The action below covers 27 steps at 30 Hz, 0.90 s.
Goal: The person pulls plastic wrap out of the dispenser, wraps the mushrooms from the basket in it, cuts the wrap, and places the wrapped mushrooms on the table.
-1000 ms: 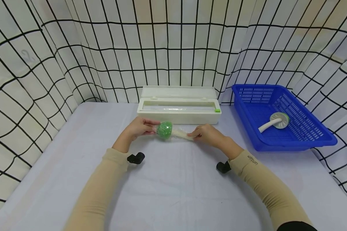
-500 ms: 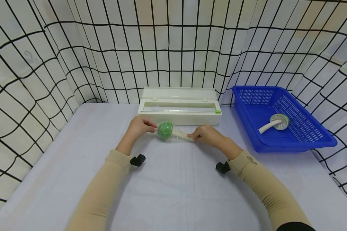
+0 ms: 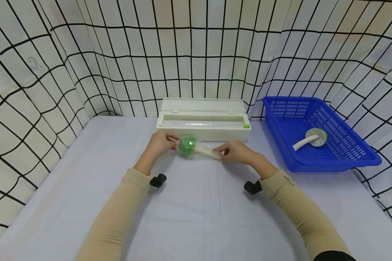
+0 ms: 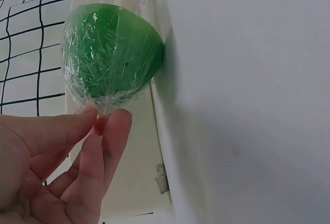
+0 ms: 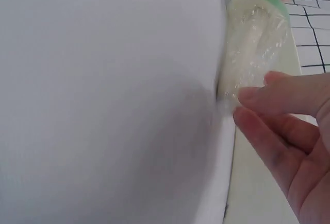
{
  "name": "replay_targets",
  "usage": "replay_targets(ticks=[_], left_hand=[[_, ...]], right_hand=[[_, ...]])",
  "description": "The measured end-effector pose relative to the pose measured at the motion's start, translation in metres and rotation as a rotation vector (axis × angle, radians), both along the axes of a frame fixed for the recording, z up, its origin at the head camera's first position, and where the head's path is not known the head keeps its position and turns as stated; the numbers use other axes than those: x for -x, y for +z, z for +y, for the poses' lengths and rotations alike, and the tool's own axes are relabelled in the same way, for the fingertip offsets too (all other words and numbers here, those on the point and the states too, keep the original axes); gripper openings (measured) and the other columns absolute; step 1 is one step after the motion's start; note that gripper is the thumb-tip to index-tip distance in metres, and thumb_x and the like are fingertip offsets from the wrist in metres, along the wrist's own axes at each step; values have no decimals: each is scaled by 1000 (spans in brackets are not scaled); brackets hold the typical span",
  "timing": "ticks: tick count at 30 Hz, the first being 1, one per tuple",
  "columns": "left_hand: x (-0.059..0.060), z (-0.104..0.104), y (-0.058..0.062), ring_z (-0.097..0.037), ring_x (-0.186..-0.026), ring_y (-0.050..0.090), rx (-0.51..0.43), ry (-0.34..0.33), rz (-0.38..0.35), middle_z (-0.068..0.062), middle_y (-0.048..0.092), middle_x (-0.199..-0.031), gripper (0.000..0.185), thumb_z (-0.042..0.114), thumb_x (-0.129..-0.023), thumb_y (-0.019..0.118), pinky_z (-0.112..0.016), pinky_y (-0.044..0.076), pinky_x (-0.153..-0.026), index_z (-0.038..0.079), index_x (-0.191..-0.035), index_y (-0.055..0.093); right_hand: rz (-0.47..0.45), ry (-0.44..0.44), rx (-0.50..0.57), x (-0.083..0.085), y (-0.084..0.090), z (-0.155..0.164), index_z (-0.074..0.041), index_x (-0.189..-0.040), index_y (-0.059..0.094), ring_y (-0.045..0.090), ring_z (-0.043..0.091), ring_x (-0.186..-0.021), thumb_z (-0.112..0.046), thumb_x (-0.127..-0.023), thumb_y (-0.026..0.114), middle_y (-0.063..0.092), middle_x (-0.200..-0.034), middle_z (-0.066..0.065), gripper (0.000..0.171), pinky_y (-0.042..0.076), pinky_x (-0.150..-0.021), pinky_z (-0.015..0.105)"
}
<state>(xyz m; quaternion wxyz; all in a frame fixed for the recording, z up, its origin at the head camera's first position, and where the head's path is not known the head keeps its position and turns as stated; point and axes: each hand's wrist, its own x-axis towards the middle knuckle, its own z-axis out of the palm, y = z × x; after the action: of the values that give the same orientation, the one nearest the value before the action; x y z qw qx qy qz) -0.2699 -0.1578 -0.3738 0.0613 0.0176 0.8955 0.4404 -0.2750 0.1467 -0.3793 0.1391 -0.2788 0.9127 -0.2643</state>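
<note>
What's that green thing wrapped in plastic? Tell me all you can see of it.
The brush has a round green head and a pale handle. It is covered in thin, crinkled clear film. It lies on its side on the table, head to the left, just in front of the white box. The left hand pinches the film at the head end, and the right hand pinches it at the handle end.
</note>
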Motion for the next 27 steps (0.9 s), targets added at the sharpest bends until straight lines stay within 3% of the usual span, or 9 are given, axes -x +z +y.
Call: replay_targets(ticks=[4, 10, 16, 20, 24, 27], left_hand=[[0, 1, 1, -26, -89, 74, 53, -15, -13, -19, 74, -111, 24, 6, -97, 69, -44, 55, -90, -2, -119, 73], [-2, 4, 7, -27, -91, 72, 80, -49, -20, -18, 75, -108, 23, 4, -97, 67, -43, 54, -89, -4, -118, 74], [-5, 7, 11, -27, -91, 69, 120, -107, -20, -20, 74, -108, 30, 7, -95, 65, -42, 54, -87, -6, -121, 71], [-6, 9, 12, -27, -92, 70, 122, -132, -27, -21, 73, -113, 35, 13, -94, 69, -44, 54, -89, -7, -123, 69], [-6, 10, 12, -27, -92, 70, 136, -122, -16, -18, 74, -109, 38, 17, -94, 73, -43, 54, -88, -7, -123, 69], [-6, 10, 11, -27, -94, 69, 145, -94, -10, -17, 75, -107, 38, 20, -94, 75, -43, 54, -87, -6, -122, 70]], right_hand=[[-49, -16, 45, 2, -1, 4, -10, -135, 69, 66, 20, -97, 2, -90, 72, 70, -123, 11, 47, 56, -78, 31], [5, -24, 20, 1, -3, -4, -3, -131, 69, 65, 19, -90, -3, -87, 80, 72, -114, 11, 46, 55, -75, 30], [31, -34, -61, 0, -4, -14, -2, -129, 69, 59, 13, -79, -2, -87, 75, 74, -114, 10, 43, 49, -67, 24], [35, -25, -80, -1, -6, -17, 0, -130, 67, 52, 12, -69, -4, -85, 79, 74, -101, 10, 47, 45, -62, 23], [69, -31, -98, -2, -8, -20, 1, -129, 67, 53, 14, -75, -12, -81, 88, 72, -99, 9, 54, 47, -68, 26], [120, -27, -108, -3, -9, -21, 2, -130, 67, 54, 16, -79, -10, -85, 84, 73, -102, 11, 50, 48, -73, 30]])
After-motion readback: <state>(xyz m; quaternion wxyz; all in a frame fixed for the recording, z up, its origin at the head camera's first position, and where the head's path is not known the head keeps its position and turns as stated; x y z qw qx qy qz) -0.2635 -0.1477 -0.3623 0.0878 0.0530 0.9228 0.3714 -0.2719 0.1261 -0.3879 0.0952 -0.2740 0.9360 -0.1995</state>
